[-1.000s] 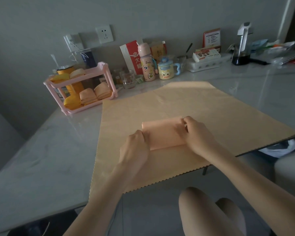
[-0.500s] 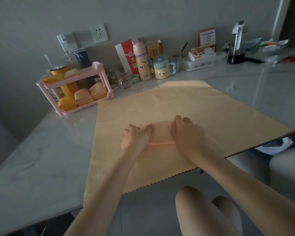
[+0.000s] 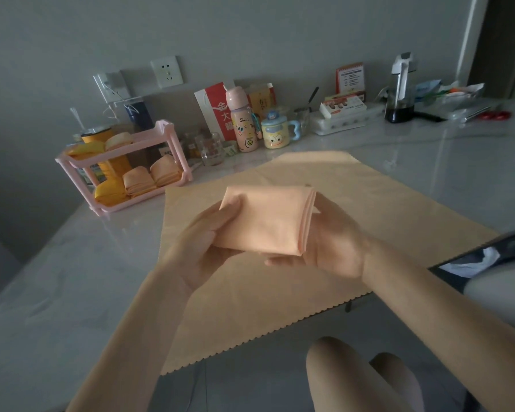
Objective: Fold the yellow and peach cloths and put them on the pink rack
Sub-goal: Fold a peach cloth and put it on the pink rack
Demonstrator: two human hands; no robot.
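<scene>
Currently, a folded peach cloth is held above the worktop between both hands. The grip of the left hand is closed on its left edge, with the thumb on top and the fingers beneath. The right hand is cupped under the layered right edge, so that grip too is filled by the cloth. Beneath, a large tan cloth is spread flat on the worktop, its zigzag edge hung over the near side. The pink rack is stood at the far left, well apart from the hands. On its upper shelf a yellow folded cloth and a peach folded cloth are laid side by side. On its lower shelf a yellow bundle is set at the left, with two peach bundles just beside it. A glass jar is seen right of the rack; its contents cannot be told.
</scene>
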